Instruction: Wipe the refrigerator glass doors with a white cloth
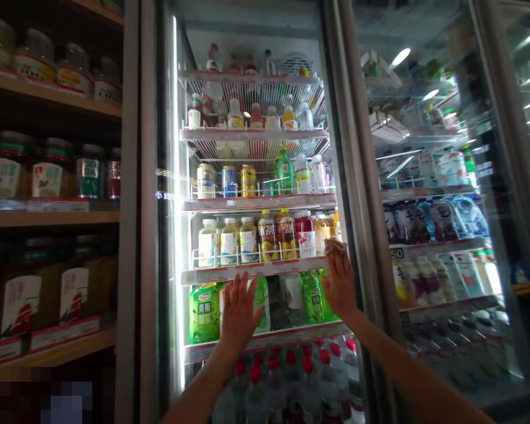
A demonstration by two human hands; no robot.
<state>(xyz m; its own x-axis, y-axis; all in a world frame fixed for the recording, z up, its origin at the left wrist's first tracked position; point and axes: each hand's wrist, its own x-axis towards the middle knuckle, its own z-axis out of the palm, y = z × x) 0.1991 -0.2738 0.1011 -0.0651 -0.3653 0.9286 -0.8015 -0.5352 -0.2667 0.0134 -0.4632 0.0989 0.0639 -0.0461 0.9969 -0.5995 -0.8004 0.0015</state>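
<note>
I face a lit drinks fridge (176,176) with wire shelves of bottles and cans. My left hand (238,312) is raised with its fingers spread, palm forward, in front of the green bottles (203,312) on the fourth shelf; it holds nothing. Further right and higher, my right hand (339,280) has its fingers stretched upward beside the grey door frame (348,194), level with the shelf of yellow and red juice bottles (269,238). That hand is empty too. Whether the palms touch glass I cannot tell.
Water bottles with red caps (291,365) fill the bottom shelf. To the right, a second fridge door (437,235) reflects ceiling lights over more drinks. Wooden shelves (48,218) with jars stand at the left.
</note>
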